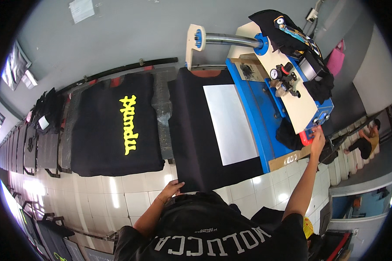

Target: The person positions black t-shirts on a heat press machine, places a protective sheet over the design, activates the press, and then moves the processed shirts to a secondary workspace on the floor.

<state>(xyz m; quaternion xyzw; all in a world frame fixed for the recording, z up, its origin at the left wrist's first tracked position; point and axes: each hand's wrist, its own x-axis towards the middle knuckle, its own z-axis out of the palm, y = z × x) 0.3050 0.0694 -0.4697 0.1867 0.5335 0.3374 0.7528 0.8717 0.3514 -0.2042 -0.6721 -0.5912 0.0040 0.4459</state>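
A black shirt (189, 143) lies flat on a platen in front of me, with a white rectangular sheet (233, 126) on top of it. My left hand (173, 189) pinches the shirt's near left corner at the hem. To the right stands a blue and cream heat press (259, 108), its blue edge beside the sheet. My right hand (318, 138) reaches to the press's front control box (322, 118), fingers curled at its lower edge beside a red part (307, 138). What those fingers grip is hidden.
Another black shirt (96, 130) with yellow lettering lies on the platen to the left. Further platens (48, 150) run off leftward. A pressure gauge (274, 74) and dark cloths (287, 135) sit on the press. A person (368, 143) sits on steps at far right.
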